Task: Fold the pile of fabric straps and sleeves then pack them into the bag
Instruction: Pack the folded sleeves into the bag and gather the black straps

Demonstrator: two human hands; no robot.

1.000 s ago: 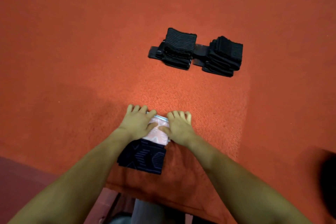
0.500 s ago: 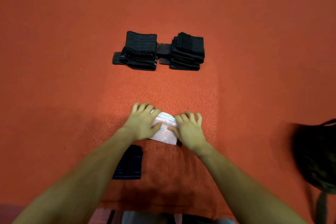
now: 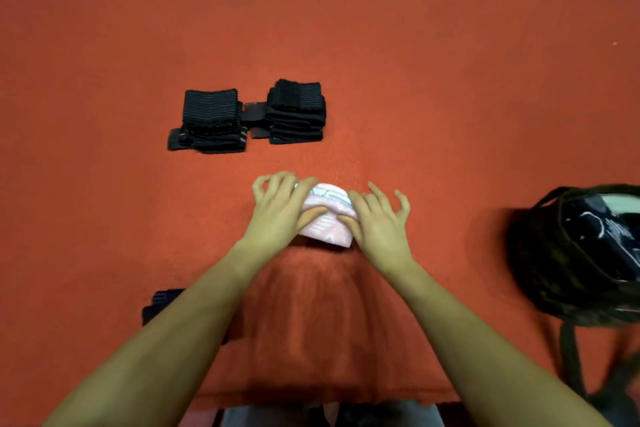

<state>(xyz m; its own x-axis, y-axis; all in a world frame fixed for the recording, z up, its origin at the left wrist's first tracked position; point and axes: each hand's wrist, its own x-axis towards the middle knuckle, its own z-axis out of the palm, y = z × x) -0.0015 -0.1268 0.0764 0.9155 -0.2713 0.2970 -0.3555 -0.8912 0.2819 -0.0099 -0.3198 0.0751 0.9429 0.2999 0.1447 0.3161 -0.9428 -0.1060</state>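
Pink folded sleeve (image 3: 325, 218) at centre of red tabletop (image 3: 415, 80). Left hand (image 3: 277, 215) and right hand (image 3: 377, 222) pinch its sides, fingers curled. Two black strap stacks (image 3: 252, 118) at 11 o'clock. Dark bag (image 3: 585, 253) at 3 o'clock. Dark sleeve (image 3: 157, 305) at 8 o'clock.

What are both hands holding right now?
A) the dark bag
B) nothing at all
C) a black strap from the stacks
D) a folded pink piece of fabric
D: the left hand and right hand both pinch the folded pink fabric, while the black stacks and the bag lie untouched.
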